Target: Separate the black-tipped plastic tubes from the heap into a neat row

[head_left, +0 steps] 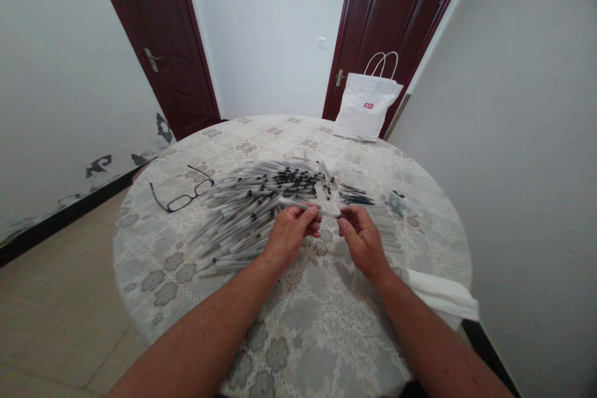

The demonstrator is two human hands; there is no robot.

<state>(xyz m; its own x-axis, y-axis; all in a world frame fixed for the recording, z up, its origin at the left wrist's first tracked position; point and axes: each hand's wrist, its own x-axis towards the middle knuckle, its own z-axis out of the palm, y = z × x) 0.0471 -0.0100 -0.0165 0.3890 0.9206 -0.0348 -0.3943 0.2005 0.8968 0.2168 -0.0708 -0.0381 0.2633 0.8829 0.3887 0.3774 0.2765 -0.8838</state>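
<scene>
Both my hands are over the middle of a round table (298, 323) with a flowered cloth. My left hand (291, 231) pinches a clear pen barrel (298, 204) that points up and left. At the barrel's right end, my right hand (362, 237) has its fingers closed on a small part that I cannot make out. Just beyond my hands lies a big heap of clear pen barrels with black tips (254, 205). A smaller bunch of black refills (357, 196) lies to the right of it.
A pair of black-framed glasses (184, 194) lies on the table's left side. A white paper bag (366, 106) stands at the far right edge. A folded white cloth (443, 292) hangs at the near right edge. Two dark doors stand behind.
</scene>
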